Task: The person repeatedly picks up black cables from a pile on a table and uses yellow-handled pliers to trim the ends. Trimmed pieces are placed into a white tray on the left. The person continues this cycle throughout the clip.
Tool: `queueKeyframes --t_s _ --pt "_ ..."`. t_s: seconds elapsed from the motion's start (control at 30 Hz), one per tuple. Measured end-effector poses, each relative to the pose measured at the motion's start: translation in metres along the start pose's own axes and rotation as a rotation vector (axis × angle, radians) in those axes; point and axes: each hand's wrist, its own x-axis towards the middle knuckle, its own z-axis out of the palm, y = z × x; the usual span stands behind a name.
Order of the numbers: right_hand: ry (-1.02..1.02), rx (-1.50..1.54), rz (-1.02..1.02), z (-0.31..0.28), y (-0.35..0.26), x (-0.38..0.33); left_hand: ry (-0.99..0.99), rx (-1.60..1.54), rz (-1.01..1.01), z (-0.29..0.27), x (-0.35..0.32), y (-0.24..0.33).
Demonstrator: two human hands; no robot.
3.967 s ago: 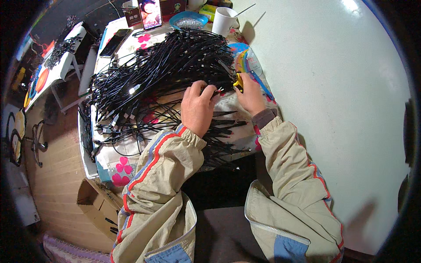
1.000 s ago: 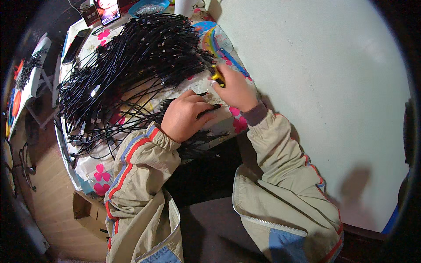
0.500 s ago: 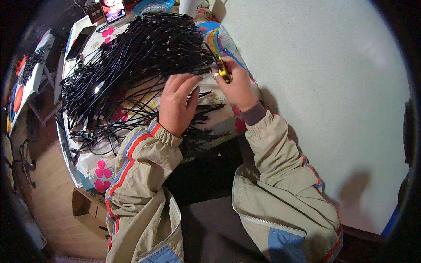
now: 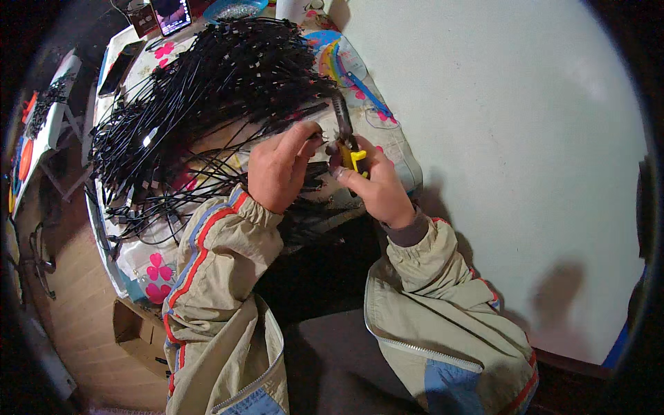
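My left hand (image 4: pixel 278 168) is closed, thumb and fingers pinched together around the end of a black cable (image 4: pixel 319 138). Close to its right, my right hand (image 4: pixel 379 185) grips a black-and-yellow hand tool (image 4: pixel 357 159), which looks like pliers. One black arm of it points away from me; its jaws are hidden by my fingers. Beyond my hands lies a big heap of black cables (image 4: pixel 228 76) with small metal plugs. A smaller bunch of cables (image 4: pixel 197 187) runs under and beside my left hand.
A lit phone (image 4: pixel 171 15) stands at the back beside a blue dish (image 4: pixel 235 10) of small bits. A dark phone (image 4: pixel 121 69) lies at the left edge of the flowered cloth. A blue pen-like tool (image 4: pixel 370 95) rests right of the heap. An open cardboard box (image 4: pixel 142 335) sits below left.
My right hand has come down toward me, and the tool has turned in it. My left hand has shifted slightly, its fingers now drawn together at the cable end.
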Motion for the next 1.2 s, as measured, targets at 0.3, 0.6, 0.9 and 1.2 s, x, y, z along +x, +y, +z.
queueKeyframes --t_s 0.3,0.6,0.9,1.2 --pt "-0.052 -0.250 -0.044 0.003 0.008 0.000 -0.029 -0.156 -0.128 -0.003 -0.001 0.002" --pt "0.006 -0.244 -0.016 0.006 0.008 0.003 0.009 -0.167 -0.139 -0.001 -0.001 0.003" --pt "-0.097 -0.094 0.040 0.023 -0.002 -0.009 0.147 0.083 -0.018 -0.001 -0.003 0.004" --pt "0.006 -0.144 -0.011 0.028 0.004 -0.004 0.141 0.103 0.043 -0.001 -0.003 0.003"
